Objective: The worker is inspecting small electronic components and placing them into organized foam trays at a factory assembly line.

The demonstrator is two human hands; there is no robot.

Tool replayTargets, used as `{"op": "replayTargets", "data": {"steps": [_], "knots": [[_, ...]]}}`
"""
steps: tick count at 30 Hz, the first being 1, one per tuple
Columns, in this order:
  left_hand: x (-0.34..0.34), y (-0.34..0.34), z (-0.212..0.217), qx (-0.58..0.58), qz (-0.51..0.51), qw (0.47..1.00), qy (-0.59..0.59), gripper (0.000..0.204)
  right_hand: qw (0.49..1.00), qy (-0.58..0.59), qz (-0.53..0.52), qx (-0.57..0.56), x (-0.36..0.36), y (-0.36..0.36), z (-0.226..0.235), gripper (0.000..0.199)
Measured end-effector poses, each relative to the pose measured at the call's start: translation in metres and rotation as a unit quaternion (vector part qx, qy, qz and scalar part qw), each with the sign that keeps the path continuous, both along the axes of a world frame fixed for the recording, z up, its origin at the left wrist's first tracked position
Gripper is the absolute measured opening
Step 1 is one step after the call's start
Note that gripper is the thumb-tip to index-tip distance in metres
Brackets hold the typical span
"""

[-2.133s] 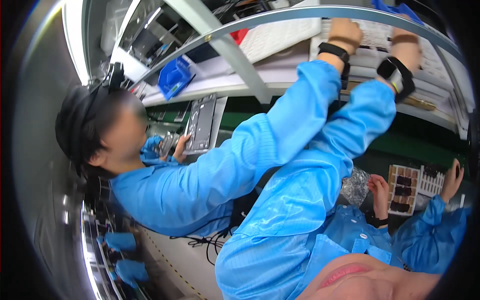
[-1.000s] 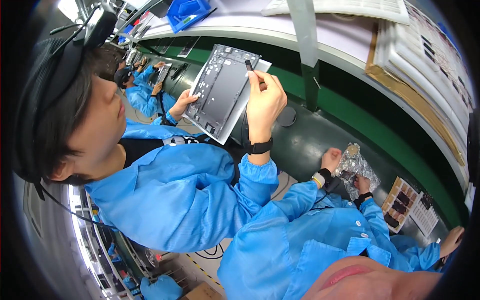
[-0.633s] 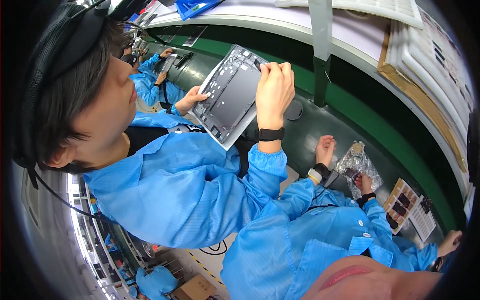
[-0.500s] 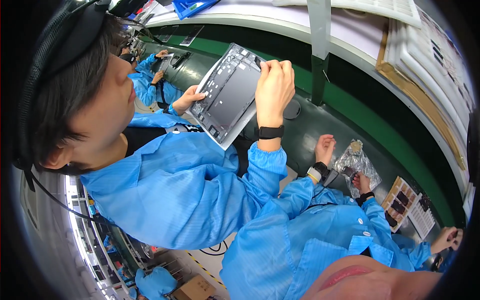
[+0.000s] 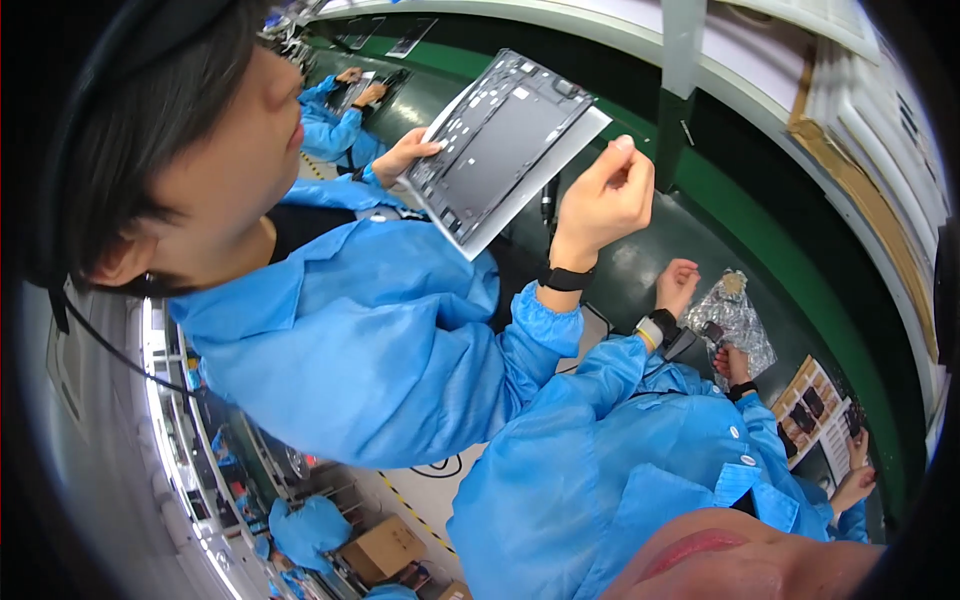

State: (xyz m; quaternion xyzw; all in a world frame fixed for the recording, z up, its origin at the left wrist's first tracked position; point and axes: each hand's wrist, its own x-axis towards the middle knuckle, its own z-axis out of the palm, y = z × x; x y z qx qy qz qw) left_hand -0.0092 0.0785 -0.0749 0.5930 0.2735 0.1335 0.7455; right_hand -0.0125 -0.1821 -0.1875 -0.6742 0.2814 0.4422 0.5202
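My left hand (image 5: 677, 286), with a grey watch and a yellow band at its wrist, hovers above the dark green bench with fingers loosely bent; nothing shows in it. Close to my right hand's fingertips is a small dark part (image 5: 712, 331); my right hand (image 5: 735, 364) seems to pinch it, over a crumpled silver foil bag (image 5: 738, 312). A round tan piece (image 5: 734, 283) lies at the bag's far end. Below the watch, a flat dark grey piece (image 5: 680, 346) hangs by my left sleeve; I cannot tell what it is.
On my left a co-worker holds a dark tablet housing (image 5: 505, 150) over a white sheet. To my right are a compartment tray (image 5: 790, 405) with dark parts and a white slotted tray (image 5: 838, 447), near another worker's hands. A grey post (image 5: 683, 50) rises from the bench.
My view has shifted, moving the bench slightly rightward. The left co-worker's right hand has come away from the tablet housing. The far-right worker's hands have moved to the white tray.
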Motion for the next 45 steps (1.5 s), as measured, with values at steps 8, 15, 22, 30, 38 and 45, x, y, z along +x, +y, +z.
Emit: {"op": "replayTargets", "data": {"steps": [8, 15, 22, 30, 38, 45], "knots": [[-0.009, 0.009, 0.037, -0.023, 0.054, 0.997, -0.040, 0.020, 0.976, -0.088, 0.104, 0.167, 0.035, 0.056, 0.097, 0.037], [-0.021, 0.037, 0.121, -0.042, 0.165, 0.983, -0.066, 0.020, 0.840, -0.340, 0.125, 0.404, 0.148, 0.224, 0.323, 0.031], [-0.033, 0.050, 0.148, -0.060, 0.170, 0.979, -0.100, 0.023, 0.849, -0.296, 0.128, 0.419, 0.137, 0.288, 0.328, 0.050], [-0.040, 0.058, 0.172, -0.071, 0.176, 0.975, -0.118, 0.030, 0.754, -0.475, 0.144, 0.430, 0.130, 0.307, 0.371, 0.046], [-0.040, 0.065, 0.183, -0.071, 0.141, 0.981, -0.114, 0.030, 0.711, -0.440, 0.210, 0.507, 0.131, 0.324, 0.378, 0.040], [-0.039, 0.061, 0.185, -0.071, 0.108, 0.986, -0.106, 0.028, 0.705, -0.402, 0.195, 0.551, 0.129, 0.335, 0.373, 0.035]]}}
